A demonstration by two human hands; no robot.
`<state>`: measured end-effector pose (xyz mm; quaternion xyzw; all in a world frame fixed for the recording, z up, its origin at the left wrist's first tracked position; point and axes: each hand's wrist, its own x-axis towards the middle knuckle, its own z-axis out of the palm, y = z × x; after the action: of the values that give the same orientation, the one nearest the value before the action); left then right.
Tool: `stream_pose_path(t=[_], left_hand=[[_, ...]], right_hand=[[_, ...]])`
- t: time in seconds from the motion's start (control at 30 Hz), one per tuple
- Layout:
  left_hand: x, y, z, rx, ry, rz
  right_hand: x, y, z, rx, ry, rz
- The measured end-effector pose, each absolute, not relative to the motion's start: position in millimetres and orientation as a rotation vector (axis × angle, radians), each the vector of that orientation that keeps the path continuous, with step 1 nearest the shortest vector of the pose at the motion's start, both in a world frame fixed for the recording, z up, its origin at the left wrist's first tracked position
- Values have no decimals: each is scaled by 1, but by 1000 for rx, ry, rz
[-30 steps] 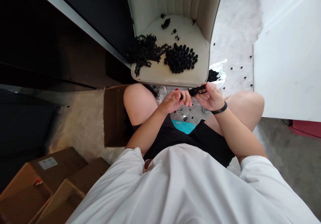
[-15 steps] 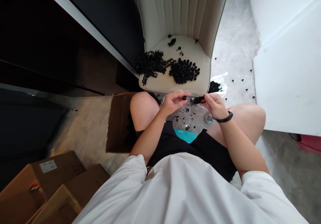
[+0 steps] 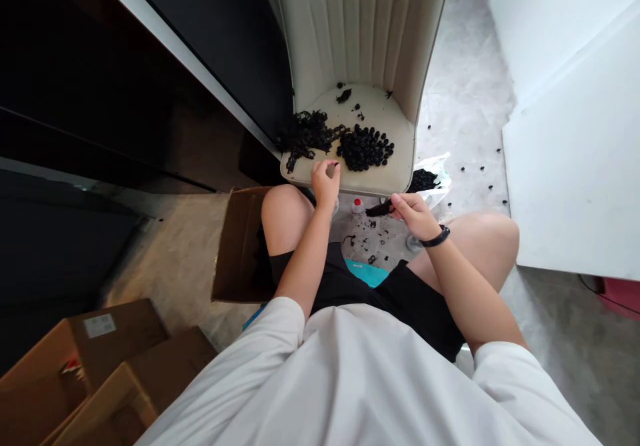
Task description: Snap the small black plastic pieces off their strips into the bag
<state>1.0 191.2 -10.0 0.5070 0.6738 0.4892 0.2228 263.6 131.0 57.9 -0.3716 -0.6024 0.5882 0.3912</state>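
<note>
As the cream padded chair is taken for a landmark, an open cardboard box is seen on the floor, just off its front left corner. On the left of the chair's seat, a tangle of black scraps is spread. The left hand is held at the front edge of the chair, below the tangle; its thumb and forefinger are brought close, and a dark speck is shown at their tips, though whether it is pinched cannot be told. Beside them, toward the middle of the chair's seat, small black round pieces are heaped. Below the chair's front edge, a red-capped bottle is partly seen.

Just in front of the chair, near its right corner, a ragged black strip is pinched at one end in the grip of the right hand, its far end left free. It is judged light, soft and easily bent or torn; it is best taken by an end between thumb and fingertip, without hard squeezing. To the right of the chair, a white plastic bag is partly filled with black pieces.
</note>
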Motion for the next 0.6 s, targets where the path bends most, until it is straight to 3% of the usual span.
stream_pose_path(t=[0.17,0.6], left_hand=[[0,220,-18,1449,2147,1223],[7,227,-19,1403,2100,1276]], right_hand=[[258,129,59,-919,-1530,1535],[262,131,57,-890,-1606,1572]])
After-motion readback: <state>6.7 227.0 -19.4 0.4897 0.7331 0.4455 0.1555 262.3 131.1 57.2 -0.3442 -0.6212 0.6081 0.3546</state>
